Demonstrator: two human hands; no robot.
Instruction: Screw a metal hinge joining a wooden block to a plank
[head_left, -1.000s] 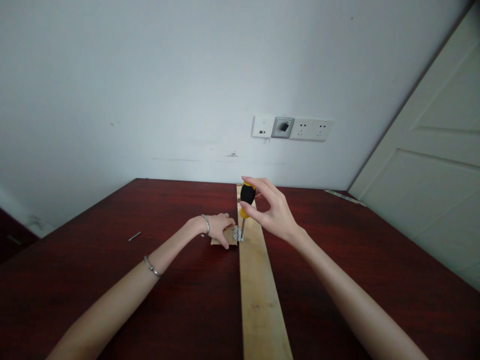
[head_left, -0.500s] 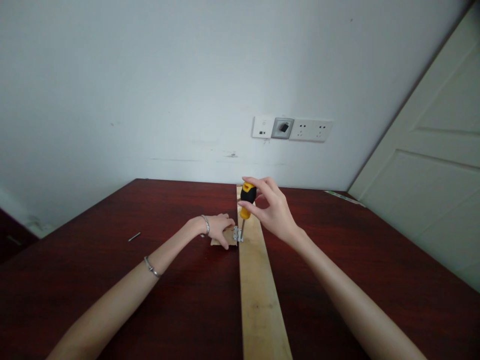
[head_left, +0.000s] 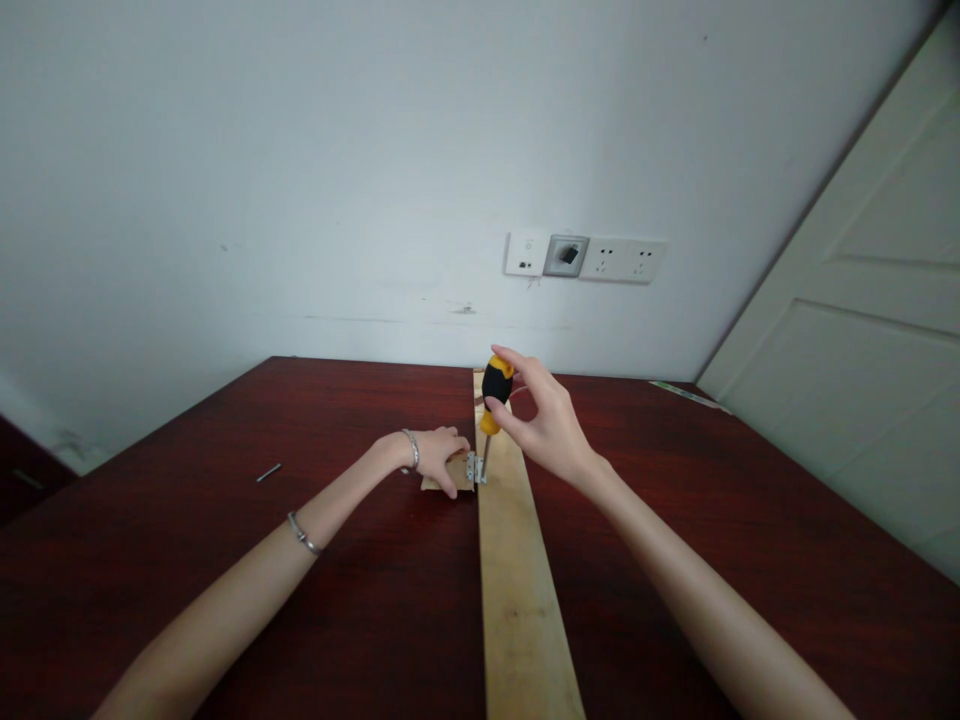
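A screwdriver with a stubby yellow-and-black handle leans slightly, its shaft pointing down at a metal hinge. My right hand grips the handle between thumb and fingers. The hinge spans the seam between a long pale wooden board and a small wooden piece at its left edge. Over that small piece lies my left hand, thumb toward me and fingers toward the hinge, holding it down and hiding much of it. Whether a screw sits under the tip is too small to see.
The dark red table meets a white wall at the back. A thin metal rod or bit lies at the left. Wall sockets are above the table. A narrow flat strip lies near the white door.
My right fingers have shifted on the screwdriver's handle, and the handle has turned a little. My left hand, the boards and the hinge have stayed in place.
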